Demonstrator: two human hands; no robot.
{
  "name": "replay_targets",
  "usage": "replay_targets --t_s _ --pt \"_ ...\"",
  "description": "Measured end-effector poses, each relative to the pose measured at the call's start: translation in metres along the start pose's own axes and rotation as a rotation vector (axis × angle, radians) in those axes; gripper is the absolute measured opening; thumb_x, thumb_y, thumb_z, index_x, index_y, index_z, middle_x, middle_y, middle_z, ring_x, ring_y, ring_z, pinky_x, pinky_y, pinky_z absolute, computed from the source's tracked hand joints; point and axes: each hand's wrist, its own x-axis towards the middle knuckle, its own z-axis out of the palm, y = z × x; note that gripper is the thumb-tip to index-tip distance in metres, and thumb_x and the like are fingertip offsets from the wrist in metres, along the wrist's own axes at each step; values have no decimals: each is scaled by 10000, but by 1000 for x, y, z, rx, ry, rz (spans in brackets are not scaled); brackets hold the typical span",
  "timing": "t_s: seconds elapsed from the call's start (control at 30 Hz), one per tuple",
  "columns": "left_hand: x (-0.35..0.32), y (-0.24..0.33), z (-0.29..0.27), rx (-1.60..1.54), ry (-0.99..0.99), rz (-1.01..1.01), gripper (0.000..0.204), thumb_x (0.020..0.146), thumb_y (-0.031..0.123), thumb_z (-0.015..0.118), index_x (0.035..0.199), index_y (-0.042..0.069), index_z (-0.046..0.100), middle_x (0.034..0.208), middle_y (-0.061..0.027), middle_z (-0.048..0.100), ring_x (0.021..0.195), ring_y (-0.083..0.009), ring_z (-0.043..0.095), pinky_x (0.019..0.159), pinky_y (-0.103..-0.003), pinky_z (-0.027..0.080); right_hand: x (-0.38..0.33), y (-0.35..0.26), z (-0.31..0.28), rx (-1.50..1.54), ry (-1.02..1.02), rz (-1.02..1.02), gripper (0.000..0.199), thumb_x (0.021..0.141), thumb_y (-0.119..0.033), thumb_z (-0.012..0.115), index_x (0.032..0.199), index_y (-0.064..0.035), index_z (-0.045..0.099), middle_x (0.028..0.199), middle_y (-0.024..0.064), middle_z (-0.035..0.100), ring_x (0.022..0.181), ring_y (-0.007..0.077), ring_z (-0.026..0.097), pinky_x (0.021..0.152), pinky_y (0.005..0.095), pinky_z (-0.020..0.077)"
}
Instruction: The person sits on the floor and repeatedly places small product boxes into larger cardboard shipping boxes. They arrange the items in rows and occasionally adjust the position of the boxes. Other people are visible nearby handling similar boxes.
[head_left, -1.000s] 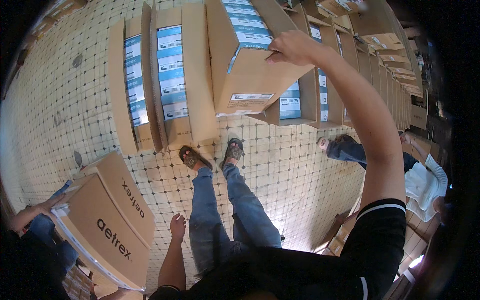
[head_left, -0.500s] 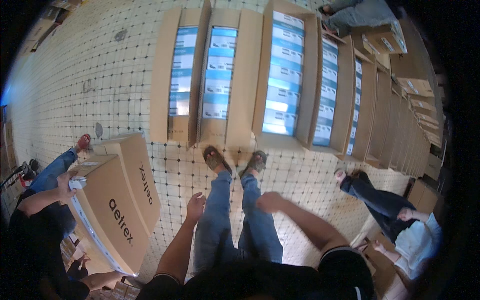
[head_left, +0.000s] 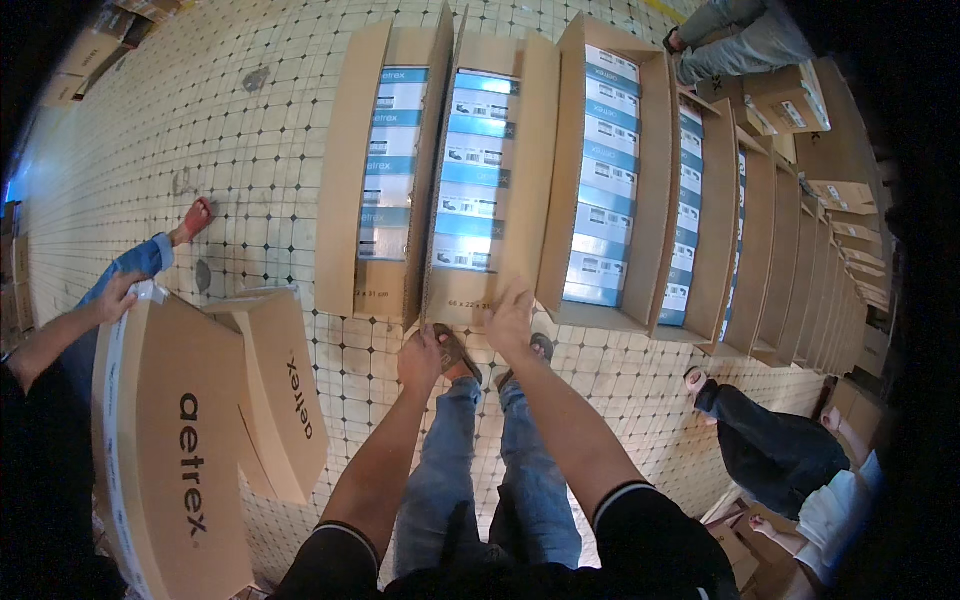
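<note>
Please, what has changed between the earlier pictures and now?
The right hand let go of the third open carton from the left, which was tilted and now rests level, and moved left to the second carton's near end. The left hand moved forward, close by. The blue-and-white boxes remain inside.

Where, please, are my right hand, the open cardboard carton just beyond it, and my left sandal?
Right hand [head_left: 511, 320]: head view, back of the hand.
Open cardboard carton [head_left: 529, 185]: head view, right flap.
Left sandal [head_left: 458, 352]: head view, brown upper.
</note>
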Motion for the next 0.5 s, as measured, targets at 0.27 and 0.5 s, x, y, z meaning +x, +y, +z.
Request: replay_targets --t_s 0.27,0.5 --pt "10 1 -7 145 -26 47 506 984 439 415 966 11 685 881 -274 671 826 -445 660 751 -532 515 -24 49 -72 -315 -236 -171 259 972 -225 463 1023 -3 586 801 190 680 790 397 672 703 487 547" --pt "1 96 -126 304 83 409 472 983 389 430 841 12 676 747 -248 651 712 -429 651 661 -532 514 22 -1 -232 -506 -302 -242 290 932 -327 507 965 -109 695 904 181 690 864 347 678 716 465 548"
